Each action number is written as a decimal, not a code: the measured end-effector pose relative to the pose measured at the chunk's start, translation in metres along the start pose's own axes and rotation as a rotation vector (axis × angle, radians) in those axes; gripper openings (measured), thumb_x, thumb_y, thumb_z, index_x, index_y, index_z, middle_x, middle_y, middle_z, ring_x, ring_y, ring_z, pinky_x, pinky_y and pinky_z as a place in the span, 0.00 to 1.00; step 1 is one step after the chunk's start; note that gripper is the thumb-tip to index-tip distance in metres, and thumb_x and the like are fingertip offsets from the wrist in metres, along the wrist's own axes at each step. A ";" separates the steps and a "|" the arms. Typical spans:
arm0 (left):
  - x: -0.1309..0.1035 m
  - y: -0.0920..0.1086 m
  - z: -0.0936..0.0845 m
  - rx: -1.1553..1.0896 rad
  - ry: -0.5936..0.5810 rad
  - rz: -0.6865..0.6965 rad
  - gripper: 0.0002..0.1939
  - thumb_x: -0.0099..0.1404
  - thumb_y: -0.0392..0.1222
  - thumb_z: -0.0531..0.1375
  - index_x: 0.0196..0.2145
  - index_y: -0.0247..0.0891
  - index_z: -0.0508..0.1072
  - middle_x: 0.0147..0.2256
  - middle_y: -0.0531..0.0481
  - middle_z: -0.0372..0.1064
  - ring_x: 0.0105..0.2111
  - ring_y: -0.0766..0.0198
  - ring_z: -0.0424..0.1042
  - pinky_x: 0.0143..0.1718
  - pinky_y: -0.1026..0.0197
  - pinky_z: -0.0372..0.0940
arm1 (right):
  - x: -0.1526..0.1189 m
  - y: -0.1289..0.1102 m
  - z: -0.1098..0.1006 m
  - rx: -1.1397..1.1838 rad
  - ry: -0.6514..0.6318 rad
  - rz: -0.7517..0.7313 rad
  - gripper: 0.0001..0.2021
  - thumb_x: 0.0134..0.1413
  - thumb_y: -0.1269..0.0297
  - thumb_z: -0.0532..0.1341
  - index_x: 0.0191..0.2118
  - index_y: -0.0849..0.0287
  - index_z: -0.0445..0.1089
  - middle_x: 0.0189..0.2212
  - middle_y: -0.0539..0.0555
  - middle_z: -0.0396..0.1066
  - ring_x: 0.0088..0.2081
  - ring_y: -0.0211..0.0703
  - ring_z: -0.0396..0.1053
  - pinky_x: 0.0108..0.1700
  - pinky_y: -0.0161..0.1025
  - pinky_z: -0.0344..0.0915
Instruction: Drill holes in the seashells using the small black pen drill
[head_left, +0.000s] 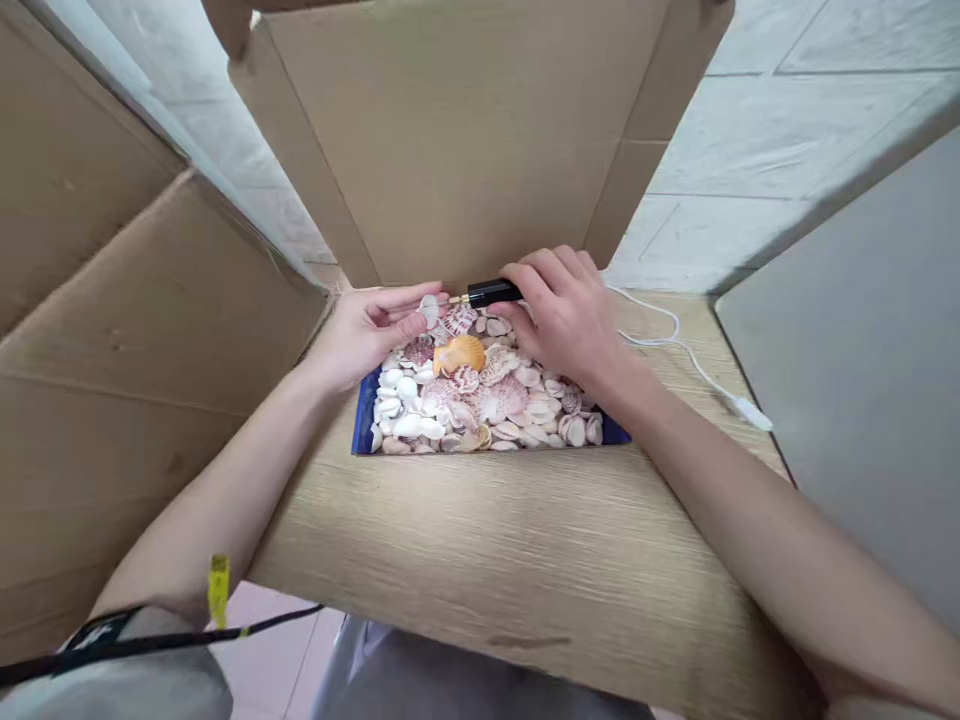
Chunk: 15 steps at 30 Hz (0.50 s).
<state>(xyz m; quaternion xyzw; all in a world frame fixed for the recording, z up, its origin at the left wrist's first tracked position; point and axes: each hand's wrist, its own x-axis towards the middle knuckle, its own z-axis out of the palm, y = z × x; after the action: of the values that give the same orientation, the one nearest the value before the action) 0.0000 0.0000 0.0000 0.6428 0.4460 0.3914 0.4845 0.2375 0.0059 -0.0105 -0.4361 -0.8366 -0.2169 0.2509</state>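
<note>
Nearest, a black cable (165, 645) crosses the person's left side, carrying a yellow tag (218, 590) whose marks are too small to read; beyond it show pink floor tiles (277, 650). The wood-grained worktop (480, 560) bears a blue tray (363, 415) heaped with shells (502, 400), an orange scallop shell (460, 353) lying on top. Both forearms reach forward, converging over the tray's far side. The left hand (367, 330) has a narrow grip, pinching a pale shell (430, 310) between thumb and fingers. The right hand (566, 315), palm down, grips a black pen-like tool (493, 292), its brass-coloured tip (459, 299) pointing at that shell; whether they touch, I cannot tell. A white cord (667, 340) loops across the worktop to the right. Cardboard (465, 150) stands behind the tray and at left, before a whitish block-patterned wall (780, 140).
</note>
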 end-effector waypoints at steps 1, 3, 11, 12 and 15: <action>-0.001 0.000 0.000 0.000 0.005 0.006 0.21 0.59 0.43 0.66 0.51 0.43 0.74 0.49 0.47 0.74 0.49 0.55 0.74 0.47 0.59 0.71 | 0.000 0.000 0.000 0.003 -0.007 0.004 0.16 0.63 0.56 0.50 0.47 0.62 0.66 0.40 0.58 0.70 0.40 0.50 0.63 0.41 0.45 0.58; -0.002 -0.001 -0.001 0.003 0.010 0.019 0.21 0.59 0.43 0.66 0.50 0.43 0.74 0.48 0.47 0.75 0.49 0.55 0.74 0.48 0.58 0.71 | 0.000 0.000 0.001 0.010 -0.014 0.009 0.16 0.64 0.56 0.50 0.47 0.62 0.65 0.40 0.58 0.70 0.40 0.50 0.62 0.41 0.45 0.58; 0.000 -0.004 -0.004 0.007 -0.008 0.054 0.18 0.59 0.44 0.66 0.49 0.45 0.75 0.46 0.49 0.76 0.46 0.57 0.76 0.47 0.58 0.71 | 0.000 0.000 -0.002 0.049 0.017 0.025 0.18 0.65 0.54 0.47 0.49 0.61 0.64 0.44 0.59 0.69 0.45 0.51 0.62 0.45 0.48 0.57; 0.000 -0.004 -0.004 -0.004 -0.011 0.055 0.18 0.60 0.44 0.66 0.49 0.45 0.75 0.46 0.49 0.76 0.46 0.57 0.76 0.47 0.58 0.71 | 0.000 0.001 -0.002 0.051 0.021 0.026 0.18 0.65 0.54 0.47 0.49 0.61 0.64 0.44 0.59 0.69 0.45 0.51 0.62 0.45 0.48 0.57; 0.000 -0.005 -0.003 -0.064 -0.015 0.051 0.18 0.60 0.44 0.66 0.48 0.44 0.76 0.46 0.48 0.77 0.46 0.58 0.76 0.49 0.58 0.70 | 0.000 0.001 -0.002 0.058 0.025 0.037 0.18 0.65 0.54 0.47 0.49 0.61 0.64 0.44 0.59 0.68 0.45 0.52 0.62 0.45 0.49 0.57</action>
<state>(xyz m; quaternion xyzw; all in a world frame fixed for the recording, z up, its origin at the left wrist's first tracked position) -0.0036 0.0018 -0.0041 0.6411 0.4129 0.4130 0.4979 0.2384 0.0054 -0.0086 -0.4411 -0.8311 -0.1934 0.2779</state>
